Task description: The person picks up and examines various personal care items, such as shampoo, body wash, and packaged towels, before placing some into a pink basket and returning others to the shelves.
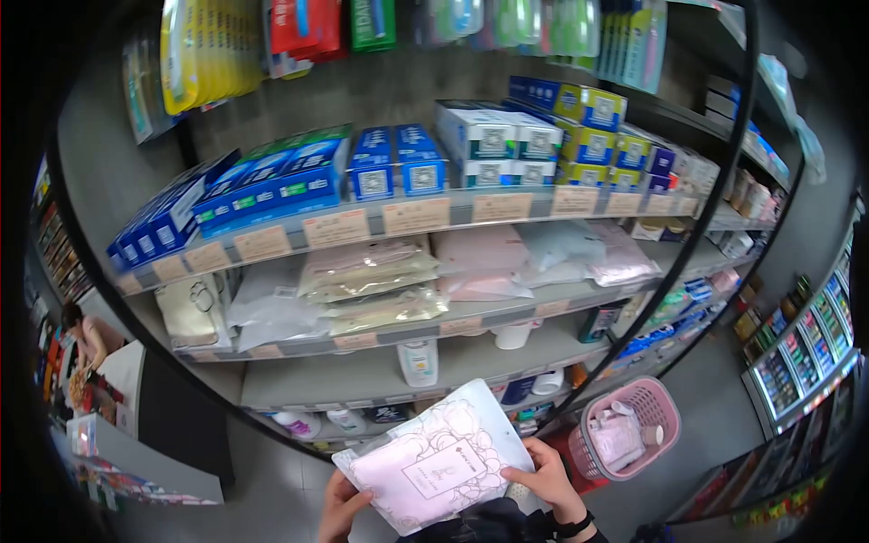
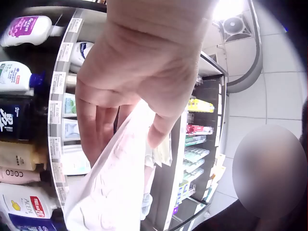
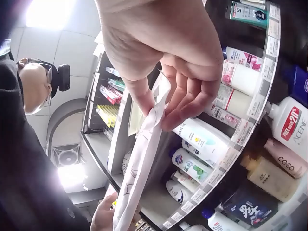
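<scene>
A flat pink packet in a frosted clear pouch, printed with flower outlines and a framed label, tilts in front of the person's body. My left hand grips its lower left edge, thumb over the printed face. At the opposite edge, my right hand pinches it, thumb in front and fingers behind. The left wrist view shows the packet between the thumb and fingers of the left hand. Seen edge-on in the right wrist view, the packet is thin.
Ahead, a shelf holds similar soft pouches, below toothpaste boxes and hanging toothbrush packs. Bottles stand lower down. A pink basket with items inside is on the right. Another person is at far left near a counter.
</scene>
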`<move>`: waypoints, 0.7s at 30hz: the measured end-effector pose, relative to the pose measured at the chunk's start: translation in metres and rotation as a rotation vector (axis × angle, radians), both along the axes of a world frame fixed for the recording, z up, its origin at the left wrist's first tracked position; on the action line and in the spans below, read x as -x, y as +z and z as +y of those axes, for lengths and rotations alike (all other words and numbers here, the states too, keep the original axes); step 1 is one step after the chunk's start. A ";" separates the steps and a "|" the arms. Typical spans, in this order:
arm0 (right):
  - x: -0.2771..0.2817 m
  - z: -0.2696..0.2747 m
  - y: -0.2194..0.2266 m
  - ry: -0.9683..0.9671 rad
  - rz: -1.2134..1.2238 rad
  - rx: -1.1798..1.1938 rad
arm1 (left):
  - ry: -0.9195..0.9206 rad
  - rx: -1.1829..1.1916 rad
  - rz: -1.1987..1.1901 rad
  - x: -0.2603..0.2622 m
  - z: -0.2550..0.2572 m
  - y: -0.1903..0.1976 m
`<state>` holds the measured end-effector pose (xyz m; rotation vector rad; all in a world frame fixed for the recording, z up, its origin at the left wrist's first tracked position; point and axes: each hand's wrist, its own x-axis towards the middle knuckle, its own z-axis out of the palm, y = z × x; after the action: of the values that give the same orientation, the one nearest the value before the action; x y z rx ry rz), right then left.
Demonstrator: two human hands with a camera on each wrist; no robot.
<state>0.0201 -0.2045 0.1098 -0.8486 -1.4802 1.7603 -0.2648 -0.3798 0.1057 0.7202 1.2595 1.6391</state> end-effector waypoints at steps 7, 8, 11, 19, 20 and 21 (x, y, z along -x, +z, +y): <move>-0.019 0.000 0.001 -0.194 0.049 -0.040 | -0.102 0.001 -0.094 -0.006 0.019 -0.015; -0.022 0.001 -0.002 -0.298 0.096 -0.037 | -0.119 -0.001 -0.095 -0.010 0.024 -0.015; -0.030 -0.002 0.002 -0.505 -0.021 -0.298 | -0.133 -0.051 -0.127 -0.029 0.042 -0.011; -0.022 -0.043 0.056 -0.173 -0.484 -1.095 | -0.285 -0.108 -0.217 -0.084 0.100 0.014; -0.020 -0.045 0.051 -0.166 -0.485 -1.094 | -0.310 -0.120 -0.202 -0.090 0.106 0.014; -0.022 -0.044 0.046 -0.176 -0.489 -1.098 | -0.320 -0.124 -0.201 -0.093 0.110 0.012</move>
<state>0.0419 -0.2487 0.1558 -0.7573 -2.2209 0.4080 -0.1723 -0.2702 0.1174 0.7677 0.8572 1.4916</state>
